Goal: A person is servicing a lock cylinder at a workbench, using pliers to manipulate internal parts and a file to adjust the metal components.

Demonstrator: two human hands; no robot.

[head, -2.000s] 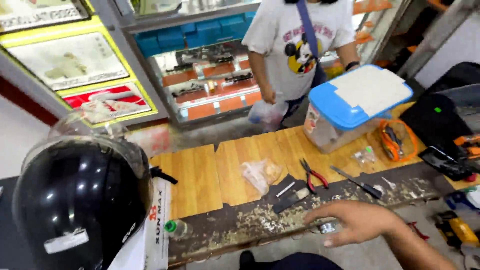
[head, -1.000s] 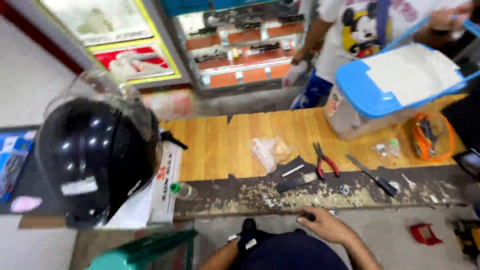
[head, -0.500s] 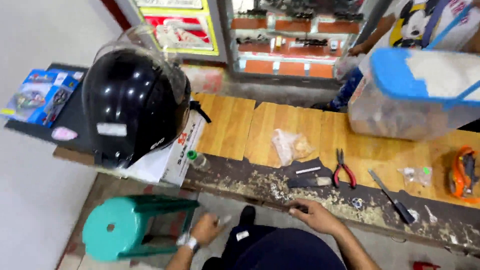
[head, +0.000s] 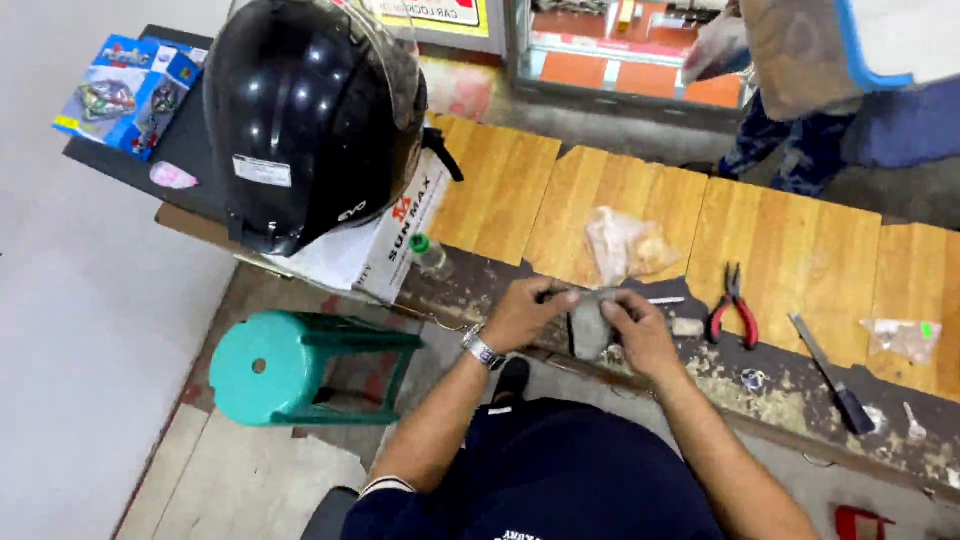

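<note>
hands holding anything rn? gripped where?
Both hands, left hand and right hand, pinch a small grey object by its upper edges; what it is cannot be told.

A worn wooden workbench (head: 790, 250) runs across a small shop. A green plastic stool (head: 290, 365) stands on the pale floor (head: 80, 330) beside it. A glass display cabinet (head: 620, 50) stands behind.

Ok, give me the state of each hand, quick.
Left hand: fingers pinched on the top edge of a small grey object.
Right hand: gripping the same grey object.

Left hand (head: 522, 312) and right hand (head: 638, 330) close together, fingers curled, forearms angled inward.
</note>
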